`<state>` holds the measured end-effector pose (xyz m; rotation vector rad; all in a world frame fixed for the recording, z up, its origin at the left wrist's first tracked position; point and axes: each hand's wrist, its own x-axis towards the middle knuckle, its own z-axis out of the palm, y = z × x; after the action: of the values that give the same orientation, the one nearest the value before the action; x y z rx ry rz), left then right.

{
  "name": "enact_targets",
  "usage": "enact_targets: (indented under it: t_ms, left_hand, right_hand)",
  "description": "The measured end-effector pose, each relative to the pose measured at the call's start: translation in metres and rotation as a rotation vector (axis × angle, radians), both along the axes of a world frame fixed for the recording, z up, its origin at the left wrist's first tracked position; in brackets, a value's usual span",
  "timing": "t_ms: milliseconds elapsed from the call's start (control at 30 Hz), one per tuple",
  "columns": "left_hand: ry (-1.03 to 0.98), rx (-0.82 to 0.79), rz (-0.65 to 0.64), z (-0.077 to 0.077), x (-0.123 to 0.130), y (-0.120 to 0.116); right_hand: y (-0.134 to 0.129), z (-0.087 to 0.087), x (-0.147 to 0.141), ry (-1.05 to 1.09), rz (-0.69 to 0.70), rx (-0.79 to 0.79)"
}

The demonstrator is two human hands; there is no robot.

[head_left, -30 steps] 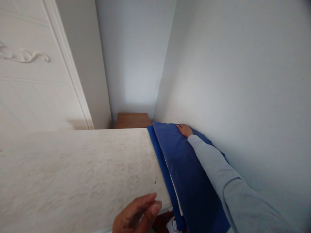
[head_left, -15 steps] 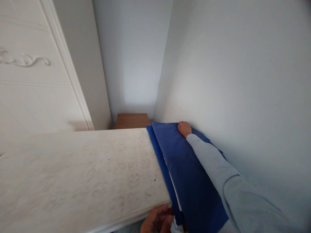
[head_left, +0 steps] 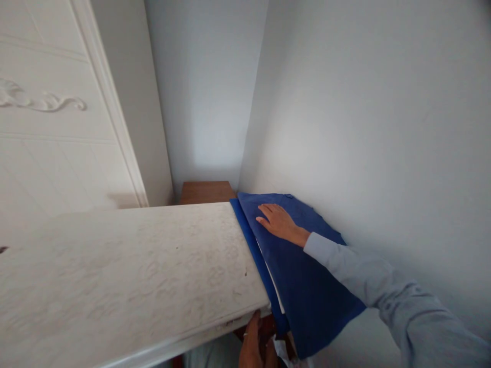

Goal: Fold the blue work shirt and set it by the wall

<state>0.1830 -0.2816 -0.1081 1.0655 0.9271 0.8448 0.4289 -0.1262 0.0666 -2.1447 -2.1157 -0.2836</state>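
A dark blue cloth (head_left: 307, 276) lies folded along the right end of a pale, mottled tabletop (head_left: 153, 271), beside the wall. My right hand (head_left: 279, 223) rests flat on its upper part, fingers spread. Under the cloth's left side a brighter blue layer (head_left: 258, 255) and a thin white strip show. My left hand (head_left: 258, 345) is low at the table's front corner, near the lower end of the blue layers; its fingers are partly cut off by the frame and shadowed, so its hold is unclear. A small whitish piece (head_left: 282, 350) shows beside it.
A brown wooden surface (head_left: 205, 191) stands beyond the table's far edge, in the wall corner. At the left is a white panelled door (head_left: 57, 163) with scroll trim. A plain pale wall (head_left: 364, 128) runs close along the right.
My right hand has let go of the cloth's far right edge and moved left and nearer, opening flat on the cloth. My left hand has shifted slightly right. The cloth's near end looks shifted.
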Motion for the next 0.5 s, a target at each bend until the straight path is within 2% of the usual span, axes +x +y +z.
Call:
enact_targets:
  t_ms: [133,267,400,500]
  left_hand:
    - [-0.256,-0.104,-0.164,0.013,0.021,-0.010]
    - [-0.333,-0.118,-0.312,0.039,0.029,-0.014]
    - [-0.333,-0.105,-0.293,0.063,0.028,-0.022]
    - [-0.341,-0.112,-0.239,0.073,0.027,-0.031]
  right_hand:
    - [-0.041,-0.002,-0.047,0.074,-0.008,-0.147]
    - [-0.061,-0.008,-0.065,0.139,-0.073,-0.287]
    - [-0.071,-0.012,-0.075,0.171,-0.078,-0.287]
    - [-0.079,-0.011,-0.084,0.161,-0.070,-0.305]
